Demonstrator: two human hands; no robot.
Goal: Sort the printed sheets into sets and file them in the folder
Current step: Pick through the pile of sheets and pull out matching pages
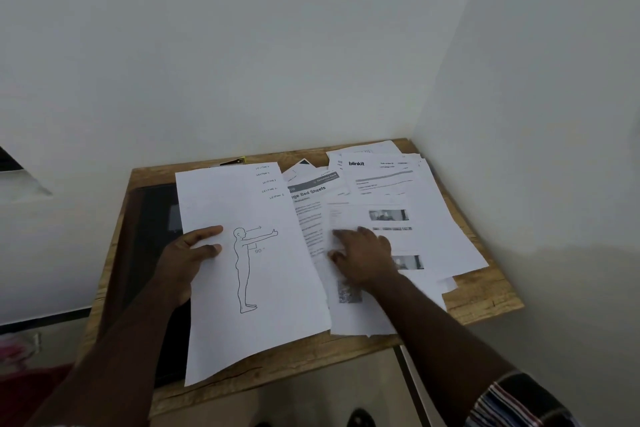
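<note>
My left hand grips the left edge of a white sheet with a standing-figure drawing, thumb on top, holding it over the table. Under that sheet lies a dark folder on the left of the wooden table. My right hand rests flat, fingers spread, on a loose pile of printed sheets at the right. The pile shows a "blinkit" page, a "Bed Sheets" page and pages with small photos. It spreads out untidily and overlaps.
The small table stands in a corner between white walls. A yellow-and-black clip lies at the table's back edge. Pink and red cloth sits low at the left, and the floor lies below the table's front edge.
</note>
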